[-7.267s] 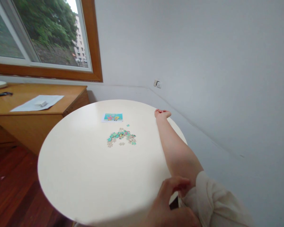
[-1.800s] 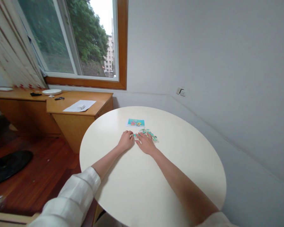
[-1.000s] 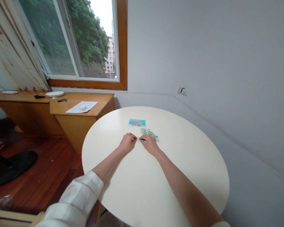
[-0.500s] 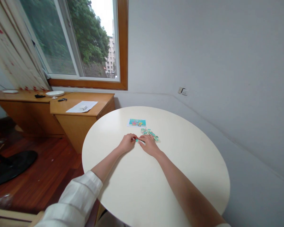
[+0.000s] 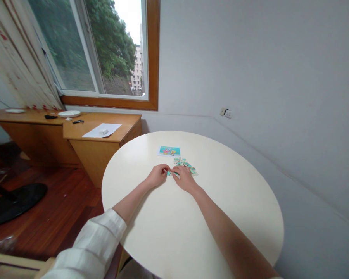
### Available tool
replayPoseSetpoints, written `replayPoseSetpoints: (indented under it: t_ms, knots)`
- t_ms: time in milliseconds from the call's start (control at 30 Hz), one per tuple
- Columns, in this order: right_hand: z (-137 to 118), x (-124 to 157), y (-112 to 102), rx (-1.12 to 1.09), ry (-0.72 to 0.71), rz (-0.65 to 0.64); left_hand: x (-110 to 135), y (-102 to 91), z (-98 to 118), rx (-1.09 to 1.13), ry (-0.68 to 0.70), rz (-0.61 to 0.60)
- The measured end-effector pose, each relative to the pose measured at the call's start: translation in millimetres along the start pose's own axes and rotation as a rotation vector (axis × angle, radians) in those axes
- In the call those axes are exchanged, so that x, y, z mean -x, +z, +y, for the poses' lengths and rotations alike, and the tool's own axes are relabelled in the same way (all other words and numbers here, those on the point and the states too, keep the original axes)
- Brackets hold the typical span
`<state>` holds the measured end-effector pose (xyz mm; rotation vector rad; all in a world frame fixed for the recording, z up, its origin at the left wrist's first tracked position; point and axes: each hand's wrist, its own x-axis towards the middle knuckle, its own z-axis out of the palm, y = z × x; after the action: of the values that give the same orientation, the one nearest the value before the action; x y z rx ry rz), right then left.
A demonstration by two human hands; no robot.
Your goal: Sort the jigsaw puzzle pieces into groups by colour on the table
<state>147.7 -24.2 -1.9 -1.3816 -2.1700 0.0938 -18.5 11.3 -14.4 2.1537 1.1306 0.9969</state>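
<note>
On the white round table, my left hand [image 5: 157,175] and my right hand [image 5: 185,178] meet with their fingertips nearly touching. Between them shows a small teal puzzle piece [image 5: 169,173], pinched by the thumb and fingers of both hands. How many pieces are held there is too small to make out. Just beyond my right hand lies a loose pile of teal and cream puzzle pieces [image 5: 186,164], partly covered by its fingers. Behind the pile rests a teal picture card [image 5: 169,150] with pink and yellow cartoon figures.
The round white table [image 5: 221,186] stands against the pale wall. To its left is a wooden desk [image 5: 128,126] bearing a paper sheet [image 5: 93,131] and a white plate [image 5: 69,114]. A black round base [image 5: 23,203] is on the wooden floor.
Both hands stay close together, with only slight finger movement around the puzzle piece. The whole view has shifted slightly; the pile and card lie as before.
</note>
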Motion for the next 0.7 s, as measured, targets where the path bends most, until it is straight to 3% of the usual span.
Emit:
replayPoseSetpoints:
  t_ms: [700]
  knots:
    - [6.2, -0.5, 4.2, -0.083, -0.097, 0.024, 2.0, -3.2, 7.2, -0.041, -0.012, -0.014]
